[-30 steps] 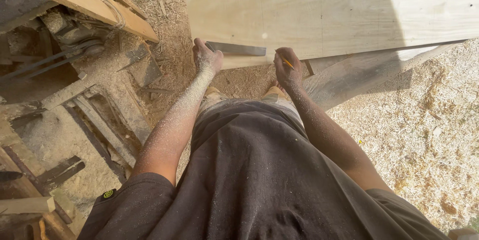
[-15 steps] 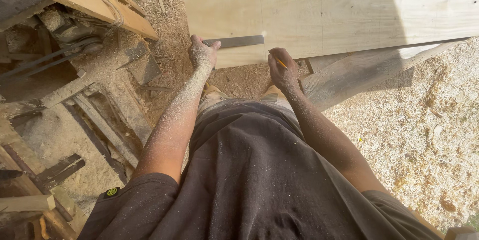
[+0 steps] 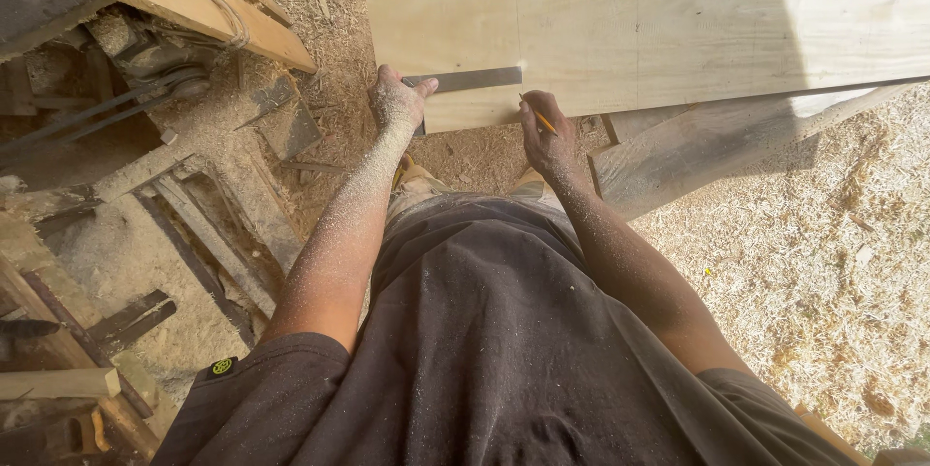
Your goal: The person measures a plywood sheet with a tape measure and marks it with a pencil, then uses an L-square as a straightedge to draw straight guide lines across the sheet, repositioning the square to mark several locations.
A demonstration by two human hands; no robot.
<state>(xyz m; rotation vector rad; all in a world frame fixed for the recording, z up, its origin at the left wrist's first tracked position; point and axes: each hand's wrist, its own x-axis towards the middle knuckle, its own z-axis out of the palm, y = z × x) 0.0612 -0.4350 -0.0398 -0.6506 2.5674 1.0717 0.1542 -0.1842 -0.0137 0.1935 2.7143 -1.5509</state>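
Plywood sheet (image 3: 678,20) bears steel square (image 3: 470,78); right hand (image 3: 547,137) holds pencil (image 3: 544,121).

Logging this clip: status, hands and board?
Left hand pins metal square on plywood sheet. Right hand grips pencil beside the blade. Nothing obstructing.

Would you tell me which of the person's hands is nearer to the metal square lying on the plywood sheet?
Left. The left hand grips the metal square at the plywood sheet's edge; the right hand, holding a pencil, sits just below the blade's far end.
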